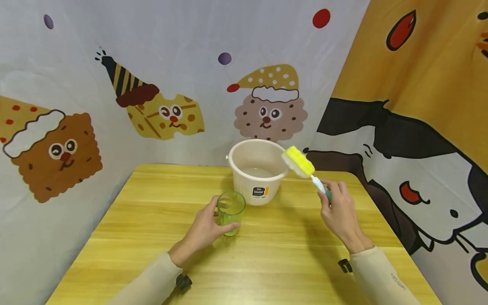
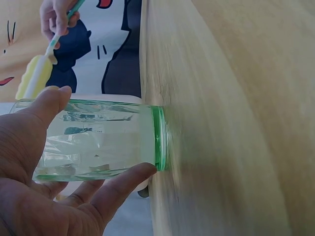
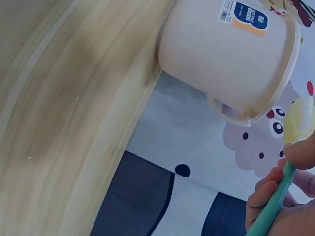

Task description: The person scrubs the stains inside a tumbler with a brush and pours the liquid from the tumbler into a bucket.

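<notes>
My left hand [image 1: 207,228] holds a clear green plastic cup [image 1: 231,212] that stands upright on the table, thumb on one side and fingers on the other. In the left wrist view the cup [image 2: 98,142] has its base at the wooden surface. My right hand [image 1: 341,212] grips the white and teal handle of a sponge brush [image 1: 299,162], raised above the table. Its yellow and white sponge head points up and left, overlapping the bucket's right rim in the head view. The right wrist view shows the teal handle [image 3: 270,211] between thumb and fingers.
A cream bucket [image 1: 253,186] with a label stands at the back of the wooden table [image 1: 160,199], just behind the cup. A little liquid shows at its bottom. Cartoon-printed curtains [image 1: 183,51] hang behind the table's back and right edges. Small drops lie on the tabletop.
</notes>
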Tool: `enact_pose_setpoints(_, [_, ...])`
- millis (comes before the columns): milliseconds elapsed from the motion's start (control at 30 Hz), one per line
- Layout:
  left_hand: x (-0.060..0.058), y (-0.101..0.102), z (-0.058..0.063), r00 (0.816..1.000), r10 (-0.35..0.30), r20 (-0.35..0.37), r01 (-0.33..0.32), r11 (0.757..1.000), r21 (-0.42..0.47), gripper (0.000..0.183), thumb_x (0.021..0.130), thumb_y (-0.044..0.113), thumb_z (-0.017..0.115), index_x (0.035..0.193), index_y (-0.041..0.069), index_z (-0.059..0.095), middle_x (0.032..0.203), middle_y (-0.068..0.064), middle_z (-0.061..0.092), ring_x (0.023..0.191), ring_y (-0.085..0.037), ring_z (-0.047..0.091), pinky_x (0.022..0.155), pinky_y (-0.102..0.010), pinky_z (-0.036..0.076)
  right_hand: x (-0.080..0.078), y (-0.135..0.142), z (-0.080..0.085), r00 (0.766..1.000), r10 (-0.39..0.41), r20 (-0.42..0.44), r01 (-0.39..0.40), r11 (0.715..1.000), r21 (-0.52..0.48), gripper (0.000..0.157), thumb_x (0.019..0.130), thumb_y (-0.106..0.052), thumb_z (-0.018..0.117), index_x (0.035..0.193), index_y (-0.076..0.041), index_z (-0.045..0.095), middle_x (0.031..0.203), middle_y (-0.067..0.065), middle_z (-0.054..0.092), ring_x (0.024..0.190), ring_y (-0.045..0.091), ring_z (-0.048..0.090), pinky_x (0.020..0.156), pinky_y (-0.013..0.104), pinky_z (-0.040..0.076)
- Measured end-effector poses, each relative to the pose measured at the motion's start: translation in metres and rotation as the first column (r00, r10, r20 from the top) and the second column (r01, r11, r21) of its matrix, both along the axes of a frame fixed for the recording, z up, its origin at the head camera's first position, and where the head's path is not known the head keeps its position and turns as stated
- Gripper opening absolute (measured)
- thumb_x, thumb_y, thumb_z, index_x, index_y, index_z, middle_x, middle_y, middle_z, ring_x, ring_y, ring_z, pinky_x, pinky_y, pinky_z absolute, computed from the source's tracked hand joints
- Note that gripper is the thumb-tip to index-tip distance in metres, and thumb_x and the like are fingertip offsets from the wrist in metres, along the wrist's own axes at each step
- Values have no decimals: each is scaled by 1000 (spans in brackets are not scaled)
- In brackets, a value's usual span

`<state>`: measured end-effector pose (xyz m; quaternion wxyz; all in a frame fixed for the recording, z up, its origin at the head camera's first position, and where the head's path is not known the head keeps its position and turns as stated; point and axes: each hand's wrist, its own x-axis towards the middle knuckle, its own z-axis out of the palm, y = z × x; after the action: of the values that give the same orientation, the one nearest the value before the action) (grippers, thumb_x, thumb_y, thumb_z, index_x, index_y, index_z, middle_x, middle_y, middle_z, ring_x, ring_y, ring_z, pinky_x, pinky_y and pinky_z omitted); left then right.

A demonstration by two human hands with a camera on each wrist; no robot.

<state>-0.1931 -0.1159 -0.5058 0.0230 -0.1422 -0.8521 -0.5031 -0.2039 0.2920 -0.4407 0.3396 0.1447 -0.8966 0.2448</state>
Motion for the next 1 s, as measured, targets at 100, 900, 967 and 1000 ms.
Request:
enact_pose_setpoints(100, [-1,0,-1,1000,-13,-13,13,1000,-2,93,91,40,104,166,17,54,150,-10,78,137,-37,77,109,-59,69,0,-2,2,1000,23,-18,-22,1000,18,36,105,8,79,140,7,71,110,25,64,80,26,55,67,27,46])
enact_pose_setpoints(900, [-1,0,2,1000,10,16,-10,1000,-23,94,89,37,106,165,18,55,149,-8,79,132,-36,78,107,-58,70,3,-25,7,962,271,-34,-263,952,156,46,100,4,87,143,-6,75,112,12,65,85,8,56,67,14,47])
enact_pose_setpoints(967, [-2,0,1,1000,9,13,-8,1000,-20,93,89,37,106,165,17,55,148,-10,79,132,-37,78,107,-59,70,4,-28,8,957,288,-35,-279,947,158,47,99,5,88,143,-7,75,113,12,65,84,8,57,67,13,47])
enact_pose_setpoints(1000, [-2,0,1,1000,7,12,-7,1000,-18,93,89,38,106,164,17,55,148,-11,79,132,-37,78,107,-59,70,4,-29,8,955,295,-35,-286,945,161,47,99,6,88,143,-7,75,114,12,65,84,8,57,67,13,47])
